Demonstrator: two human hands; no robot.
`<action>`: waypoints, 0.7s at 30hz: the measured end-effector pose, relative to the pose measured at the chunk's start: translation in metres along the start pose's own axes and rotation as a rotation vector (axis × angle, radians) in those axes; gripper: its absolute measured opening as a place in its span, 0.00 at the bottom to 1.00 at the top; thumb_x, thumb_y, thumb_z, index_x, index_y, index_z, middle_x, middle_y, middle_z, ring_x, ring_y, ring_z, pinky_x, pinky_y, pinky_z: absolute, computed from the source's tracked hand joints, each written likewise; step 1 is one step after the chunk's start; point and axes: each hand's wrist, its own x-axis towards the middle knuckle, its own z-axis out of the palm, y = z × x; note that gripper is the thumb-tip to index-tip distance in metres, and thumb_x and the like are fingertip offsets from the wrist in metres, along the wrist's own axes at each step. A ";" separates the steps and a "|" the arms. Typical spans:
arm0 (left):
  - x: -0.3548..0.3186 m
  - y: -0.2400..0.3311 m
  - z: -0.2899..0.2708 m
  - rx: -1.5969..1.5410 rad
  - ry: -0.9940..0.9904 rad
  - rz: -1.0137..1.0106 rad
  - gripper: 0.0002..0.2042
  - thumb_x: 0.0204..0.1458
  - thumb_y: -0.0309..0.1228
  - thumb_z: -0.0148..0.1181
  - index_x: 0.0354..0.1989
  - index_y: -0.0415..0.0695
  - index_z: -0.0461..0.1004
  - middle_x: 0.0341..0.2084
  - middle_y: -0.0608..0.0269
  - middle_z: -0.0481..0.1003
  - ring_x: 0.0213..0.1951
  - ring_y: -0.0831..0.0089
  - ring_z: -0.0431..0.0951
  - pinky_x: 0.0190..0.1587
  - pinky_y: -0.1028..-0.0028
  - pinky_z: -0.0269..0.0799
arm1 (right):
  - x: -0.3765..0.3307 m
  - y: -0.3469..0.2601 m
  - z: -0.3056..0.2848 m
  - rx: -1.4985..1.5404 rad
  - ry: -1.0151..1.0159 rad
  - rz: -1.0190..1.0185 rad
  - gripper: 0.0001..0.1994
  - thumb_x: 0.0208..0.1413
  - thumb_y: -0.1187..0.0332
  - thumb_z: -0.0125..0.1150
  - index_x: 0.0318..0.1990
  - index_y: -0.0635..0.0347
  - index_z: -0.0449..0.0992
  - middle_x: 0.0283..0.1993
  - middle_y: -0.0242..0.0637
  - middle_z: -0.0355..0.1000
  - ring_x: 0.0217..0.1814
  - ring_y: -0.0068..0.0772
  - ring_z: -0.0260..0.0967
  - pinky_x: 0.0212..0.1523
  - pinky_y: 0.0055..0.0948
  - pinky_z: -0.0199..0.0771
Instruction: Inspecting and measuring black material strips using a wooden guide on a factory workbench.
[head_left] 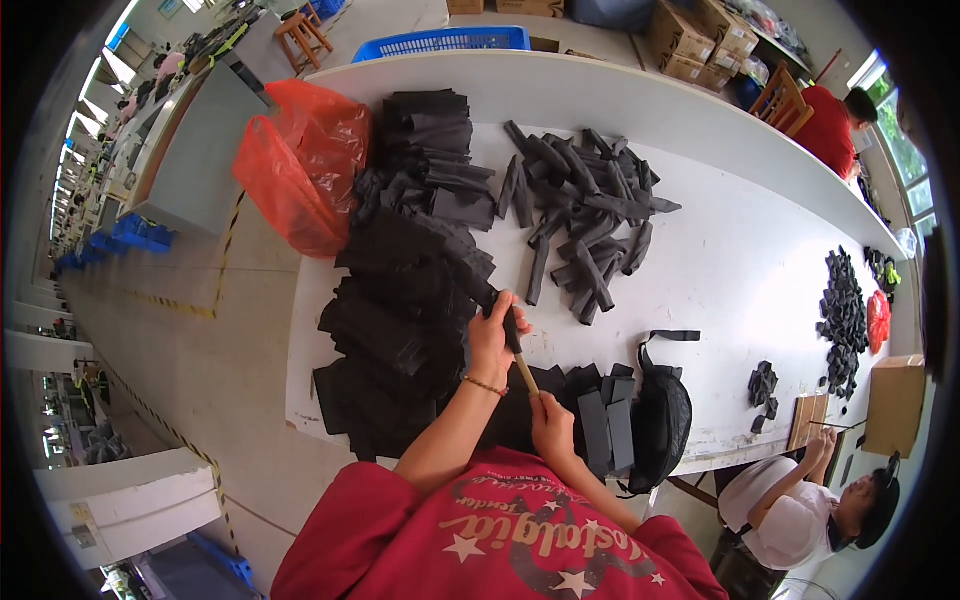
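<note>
My left hand (490, 342), with a bracelet at its wrist, is closed round a black fabric tube (513, 330). The tube sits over the upper part of a pale wooden stick (526, 376). Lower down and to the right, my right hand (552, 424) grips the stick's bare end. Beside my left hand lies a large heap of flat black fabric pieces (385, 320) along the table's left side. Beyond both hands is a loose pile of narrow black fabric tubes (590, 190). Flat black strips (605, 425) are stacked just right of my right hand.
The white table (720, 290) has a raised back board (640, 100). A red plastic bag (305, 165) stands at its far left corner, and a black bag (662, 420) lies at the near edge. Small black pieces (845, 320) are piled far right, near a seated co-worker (790, 510).
</note>
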 end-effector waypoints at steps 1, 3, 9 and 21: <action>0.001 0.003 0.001 0.038 0.024 0.023 0.12 0.53 0.37 0.65 0.33 0.40 0.73 0.21 0.64 0.72 0.19 0.75 0.71 0.25 0.70 0.73 | -0.009 0.003 -0.006 -0.005 -0.002 0.000 0.06 0.59 0.71 0.55 0.40 0.64 0.74 0.24 0.53 0.70 0.27 0.54 0.72 0.25 0.41 0.68; 0.000 0.001 0.000 0.022 0.050 0.022 0.12 0.52 0.37 0.65 0.31 0.40 0.74 0.18 0.66 0.71 0.16 0.79 0.68 0.19 0.76 0.65 | -0.024 0.003 -0.019 0.077 -0.108 0.121 0.06 0.59 0.71 0.55 0.39 0.65 0.75 0.19 0.48 0.68 0.19 0.41 0.70 0.21 0.34 0.66; -0.008 -0.027 -0.009 0.058 -0.046 -0.146 0.13 0.52 0.35 0.65 0.27 0.38 0.74 0.15 0.68 0.69 0.11 0.85 0.59 0.13 0.82 0.47 | -0.056 -0.002 -0.066 0.115 -0.207 0.229 0.08 0.61 0.71 0.54 0.42 0.64 0.76 0.17 0.28 0.64 0.19 0.14 0.60 0.19 0.21 0.60; -0.052 -0.014 0.008 0.115 -0.298 -0.257 0.22 0.55 0.53 0.56 0.36 0.42 0.71 0.16 0.63 0.72 0.13 0.70 0.70 0.18 0.70 0.68 | -0.046 -0.014 -0.069 0.071 -0.118 0.189 0.06 0.60 0.72 0.55 0.40 0.65 0.76 0.16 0.35 0.65 0.18 0.18 0.61 0.19 0.24 0.61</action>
